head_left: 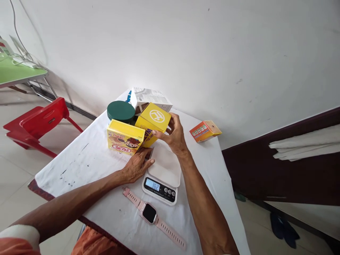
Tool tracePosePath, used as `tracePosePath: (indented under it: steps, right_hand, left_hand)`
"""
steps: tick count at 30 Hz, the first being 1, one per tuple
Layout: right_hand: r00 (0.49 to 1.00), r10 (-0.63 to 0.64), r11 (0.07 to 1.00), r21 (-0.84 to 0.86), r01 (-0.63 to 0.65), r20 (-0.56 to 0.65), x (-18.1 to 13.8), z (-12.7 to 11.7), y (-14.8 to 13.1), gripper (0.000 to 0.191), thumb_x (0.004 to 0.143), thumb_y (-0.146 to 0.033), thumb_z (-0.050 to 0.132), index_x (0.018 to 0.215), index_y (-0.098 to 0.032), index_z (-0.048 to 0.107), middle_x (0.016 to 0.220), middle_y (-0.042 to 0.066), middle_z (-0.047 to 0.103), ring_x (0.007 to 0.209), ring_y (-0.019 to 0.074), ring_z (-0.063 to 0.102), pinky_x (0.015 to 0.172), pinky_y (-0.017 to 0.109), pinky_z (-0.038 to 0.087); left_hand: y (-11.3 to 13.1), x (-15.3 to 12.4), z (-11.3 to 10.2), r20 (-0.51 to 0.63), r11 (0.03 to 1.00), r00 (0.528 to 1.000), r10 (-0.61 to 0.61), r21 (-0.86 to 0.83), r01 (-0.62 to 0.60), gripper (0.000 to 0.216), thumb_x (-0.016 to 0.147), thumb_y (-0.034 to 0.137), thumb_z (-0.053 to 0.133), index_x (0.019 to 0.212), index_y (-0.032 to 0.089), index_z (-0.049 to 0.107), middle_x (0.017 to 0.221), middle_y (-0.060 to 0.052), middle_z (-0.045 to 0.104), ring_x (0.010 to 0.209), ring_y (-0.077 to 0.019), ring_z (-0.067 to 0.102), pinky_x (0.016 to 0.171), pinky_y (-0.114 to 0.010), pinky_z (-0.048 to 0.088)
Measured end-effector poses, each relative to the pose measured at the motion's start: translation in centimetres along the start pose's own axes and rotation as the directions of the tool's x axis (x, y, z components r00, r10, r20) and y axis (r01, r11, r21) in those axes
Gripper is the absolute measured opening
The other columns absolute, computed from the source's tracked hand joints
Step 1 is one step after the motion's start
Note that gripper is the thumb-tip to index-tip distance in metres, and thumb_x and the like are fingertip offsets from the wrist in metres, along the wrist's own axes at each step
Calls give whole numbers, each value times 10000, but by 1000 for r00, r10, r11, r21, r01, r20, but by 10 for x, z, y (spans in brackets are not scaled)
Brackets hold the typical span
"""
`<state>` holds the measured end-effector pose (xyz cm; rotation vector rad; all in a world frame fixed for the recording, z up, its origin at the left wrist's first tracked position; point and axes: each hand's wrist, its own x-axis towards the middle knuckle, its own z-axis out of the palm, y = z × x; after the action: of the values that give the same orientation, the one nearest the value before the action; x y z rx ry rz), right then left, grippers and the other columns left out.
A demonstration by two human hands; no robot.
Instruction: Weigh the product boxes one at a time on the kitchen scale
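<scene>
A tall yellow box (pixel 154 118) with a white round logo on top stands tilted among the other packages. My right hand (pixel 175 136) grips it at its right side, thumb at the front and fingers behind. Low by the base of that box lies my left hand (pixel 136 165), thumb stretched out and fingers apart, their tips partly hidden. Just left of the tall box is a yellow cartoon-printed box (pixel 124 139). A white kitchen scale (pixel 166 166) between my forearms has nothing on its plate; its lit display seems to read 362.
A green-lidded tub (pixel 121 111) and a white printed box (pixel 151 99) stand behind. An orange box (pixel 205 131) lies to the right, a pink-strapped watch (pixel 149 213) in front. The white-covered table (pixel 103 180) meets the wall; a red chair (pixel 44 124) is left.
</scene>
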<state>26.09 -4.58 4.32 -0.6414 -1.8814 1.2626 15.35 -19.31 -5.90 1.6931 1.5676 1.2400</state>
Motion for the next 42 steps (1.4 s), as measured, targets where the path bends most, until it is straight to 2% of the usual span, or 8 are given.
tracePosePath:
  steps: [11,18,25,31,33,35,38,42]
  right_hand:
    - [961,-182,980,-114,161,-208,-38,-58,-41,831,623,-632,894,1276,-329,478,1329,69,606,1279,320,590,974,496,590]
    - [980,-5,993,-117,-19,-198,-93,-78,-34,853,556,-565,945,1257,-306,533,1326,82,643,1274,351,604,948,497,587]
    - [990,53,994,-83,-64,-129,-113,-83,-33,891,555,-537,955,1301,-308,524,1343,74,643,1274,321,611,991,474,569]
    - [988,49,994,-87,-62,-147,-121,-83,-29,1182,487,-782,874,1484,-365,395,1529,102,522,1434,344,481,1020,511,536]
    - [948,54,998,-3,-58,-312,-129,-84,-13,1025,592,-941,666,1406,-346,479,1431,101,600,1370,327,546,943,474,557]
    - [835,147,987,130,-92,-530,-141,-84,9,832,740,-968,442,1193,-289,600,1136,82,716,1108,277,689,801,404,569]
    - [646,326,945,233,-228,-690,-160,-83,43,692,744,-900,540,852,-221,619,637,0,615,574,162,591,536,288,443]
    - [678,318,945,171,-277,-662,-173,-78,64,577,759,-782,664,807,-208,630,580,-15,597,491,122,503,488,270,361]
  left_hand:
    - [-4,1,-4,-18,1000,1000,7,11,-7,417,1031,371,405,1291,106,595,1158,-179,703,1084,-275,676,985,-462,556]
    - [-8,2,-4,3,1000,1000,-19,-12,19,413,1010,310,422,1355,125,552,1188,-148,687,1103,-240,663,993,-417,556]
    - [-10,2,-3,-2,999,1000,-24,-44,24,431,999,303,429,1354,87,539,1158,-164,700,1037,-244,681,947,-423,576]
    - [-12,2,-4,-6,999,1000,-12,-34,12,409,995,293,431,1346,114,540,1128,-134,697,1028,-221,675,951,-394,569]
    - [-12,2,-4,-5,1000,1000,-10,-19,9,411,994,286,426,1348,108,536,1135,-137,692,1034,-220,669,959,-397,565]
    - [-12,2,-5,-1,1000,1000,-3,2,3,413,987,272,424,1351,107,531,1145,-139,688,1047,-220,665,976,-403,559]
    - [-13,1,-5,1,1000,1000,10,30,-10,420,970,235,428,1358,107,527,1162,-142,686,1058,-220,664,1000,-414,550]
    - [-15,1,-5,-11,999,1000,24,47,-23,426,953,214,442,1359,118,531,1164,-137,683,1050,-220,667,998,-420,555]
